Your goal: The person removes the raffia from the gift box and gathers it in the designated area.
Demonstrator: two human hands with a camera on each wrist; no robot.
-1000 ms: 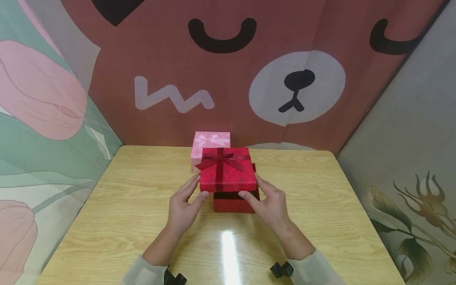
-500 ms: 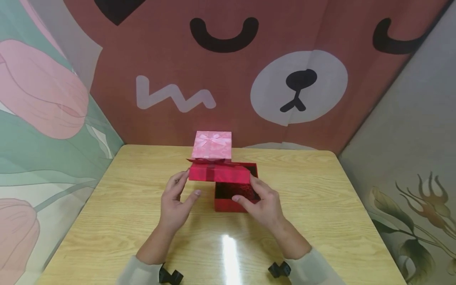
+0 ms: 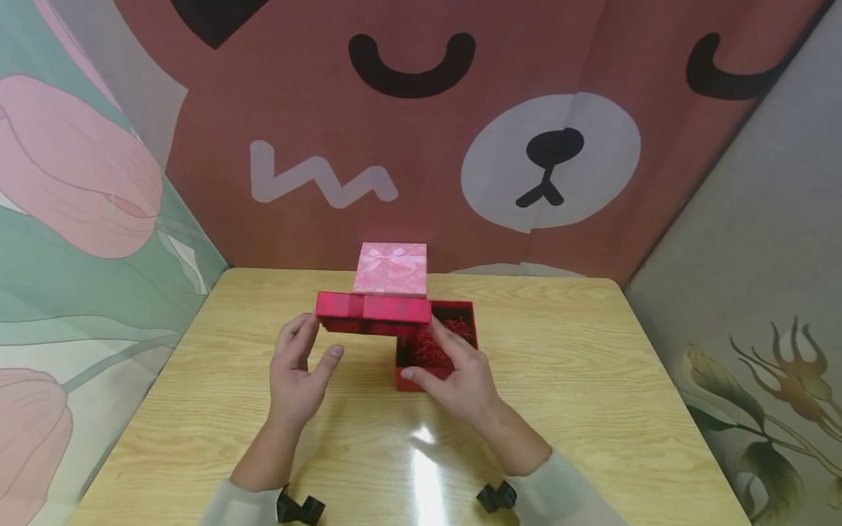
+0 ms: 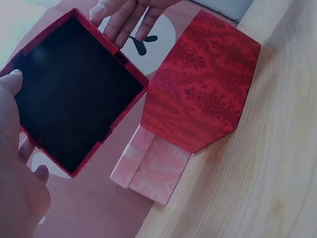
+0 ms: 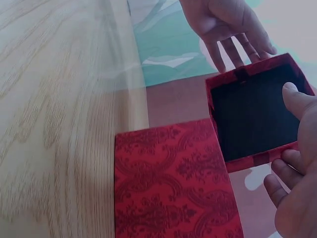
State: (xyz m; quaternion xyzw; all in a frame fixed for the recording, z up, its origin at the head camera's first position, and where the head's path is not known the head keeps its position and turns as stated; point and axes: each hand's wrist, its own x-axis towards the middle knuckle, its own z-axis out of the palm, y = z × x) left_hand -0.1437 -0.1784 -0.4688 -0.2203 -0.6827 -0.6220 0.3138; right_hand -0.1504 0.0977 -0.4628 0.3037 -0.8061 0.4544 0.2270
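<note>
Both hands hold up a red gift box lid with a dark ribbon. It tilts back, its underside partly facing me. My left hand has its fingertips at the lid's left side, and my right hand has its fingers at the right side. In the head view both thumbs stand off the lid. The dark inside of the lid faces the left wrist view. Under and right of it stands the uncovered red box, with red shredded paper inside. My right hand partly covers this box.
A pink gift box with a bow stands behind the red one, its lower part hidden by the lid. The wooden table runs back to a wall with a printed bear face. Printed curtains flank both sides.
Both hands have lifted the lid off the red box and carried it left. The lid has tipped back from top-up to show its underside, uncovering the shredded paper.
</note>
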